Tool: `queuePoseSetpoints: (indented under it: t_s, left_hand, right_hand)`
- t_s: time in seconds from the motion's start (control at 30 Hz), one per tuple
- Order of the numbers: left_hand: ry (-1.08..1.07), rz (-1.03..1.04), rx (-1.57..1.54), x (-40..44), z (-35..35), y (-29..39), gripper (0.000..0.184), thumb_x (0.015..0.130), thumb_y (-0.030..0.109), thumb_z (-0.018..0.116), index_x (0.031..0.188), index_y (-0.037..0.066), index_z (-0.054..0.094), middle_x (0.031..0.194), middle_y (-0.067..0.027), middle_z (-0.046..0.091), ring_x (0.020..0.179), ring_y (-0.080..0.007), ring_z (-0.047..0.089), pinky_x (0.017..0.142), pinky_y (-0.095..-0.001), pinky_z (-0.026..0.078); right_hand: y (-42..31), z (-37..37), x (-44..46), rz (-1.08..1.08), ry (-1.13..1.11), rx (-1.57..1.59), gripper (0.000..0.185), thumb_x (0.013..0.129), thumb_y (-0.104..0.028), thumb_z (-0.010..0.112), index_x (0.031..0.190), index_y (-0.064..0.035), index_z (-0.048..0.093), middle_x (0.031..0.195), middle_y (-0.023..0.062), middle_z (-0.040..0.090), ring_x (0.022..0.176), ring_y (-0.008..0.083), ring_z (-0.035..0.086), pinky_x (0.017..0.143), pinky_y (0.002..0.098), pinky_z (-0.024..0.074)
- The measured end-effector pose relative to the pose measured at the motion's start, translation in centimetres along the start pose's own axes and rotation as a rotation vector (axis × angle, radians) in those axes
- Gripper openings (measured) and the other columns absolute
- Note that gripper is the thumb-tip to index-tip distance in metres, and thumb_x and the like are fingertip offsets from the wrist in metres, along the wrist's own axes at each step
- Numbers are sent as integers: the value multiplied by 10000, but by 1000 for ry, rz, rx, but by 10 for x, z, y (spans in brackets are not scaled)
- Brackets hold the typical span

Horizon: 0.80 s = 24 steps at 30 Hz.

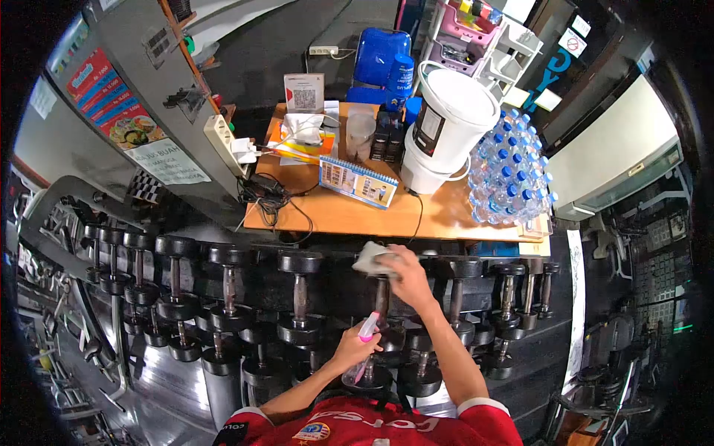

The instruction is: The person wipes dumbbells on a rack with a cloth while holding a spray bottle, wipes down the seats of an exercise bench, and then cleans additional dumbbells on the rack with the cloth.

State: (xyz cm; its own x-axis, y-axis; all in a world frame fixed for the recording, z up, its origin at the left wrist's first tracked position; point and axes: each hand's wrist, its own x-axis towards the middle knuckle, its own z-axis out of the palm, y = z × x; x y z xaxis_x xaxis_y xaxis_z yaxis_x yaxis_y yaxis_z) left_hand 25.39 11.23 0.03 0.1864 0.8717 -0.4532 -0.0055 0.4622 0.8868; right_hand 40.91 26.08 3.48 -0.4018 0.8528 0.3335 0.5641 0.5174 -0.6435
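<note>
My right hand (402, 269) is closed on a pale cloth (370, 259), which lies against the far end of a dumbbell (382, 297) on the rack. Lower and to the left, my left hand (357, 348) grips a spray bottle (368, 327) with a pink and white nozzle. The bottle is upright over the near end of the same dumbbell. Black dumbbells with metal handles stand side by side, among them one (300, 293) left of the cloth and another (457, 293) right of my right forearm.
Behind the rack, a wooden table (446, 215) bears a desk calendar (357, 182), white buckets (454, 111), wrapped water bottles (509, 171) and tangled black cables (268, 195). A grey pillar (171, 111) rises at the left. Gym machines stand at both sides.
</note>
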Motion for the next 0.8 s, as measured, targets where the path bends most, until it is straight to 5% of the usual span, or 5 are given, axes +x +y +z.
queuePoseSetpoints:
  t_s: [0.23, 0.37, 0.43, 0.6, 0.8]
  left_hand:
    - [-82, -22, 26, 2, -5, 1, 187, 884, 123, 582, 1027, 5, 558, 917, -76, 641, 700, -195, 690, 536, -267, 530]
    - [-81, -70, -30, 3, -5, 2, 182, 875, 122, 590, 1011, 5, 561, 879, -74, 644, 700, -192, 689, 533, -265, 527]
    - [-75, -20, -13, 3, -4, -3, 240, 861, 119, 598, 1067, -1, 564, 855, -75, 648, 691, -184, 686, 540, -270, 531]
    - [-18, 242, 249, 7, -8, -19, 355, 850, 105, 602, 1183, 1, 537, 850, -71, 651, 681, -172, 681, 546, -276, 537]
    - [-1, 59, -57, -1, -1, 5, 221, 841, 73, 599, 1033, -34, 576, 867, -133, 652, 705, -227, 693, 588, -299, 564]
  right_hand:
    - [77, 29, -60, 629, 173, 274, 312, 916, -77, 530, 1205, 31, 482, 1133, 215, 567, 1012, 335, 584, 851, 338, 446]
    - [49, 33, -46, 379, 420, 151, 269, 881, -36, 538, 1136, 44, 507, 1050, 181, 574, 926, 277, 578, 805, 321, 449]
    - [13, 24, -25, 315, 255, -1, 348, 747, 53, 592, 1083, -38, 576, 1115, 182, 549, 1013, 383, 534, 885, 379, 432]
    - [-18, 16, 12, -39, -34, -167, 493, 604, 116, 561, 1033, -116, 629, 1141, 121, 555, 1089, 330, 504, 941, 443, 394]
    - [76, 6, 1, 383, -34, 228, 293, 868, -72, 559, 1155, -14, 543, 1142, 223, 560, 1078, 388, 531, 903, 371, 426]
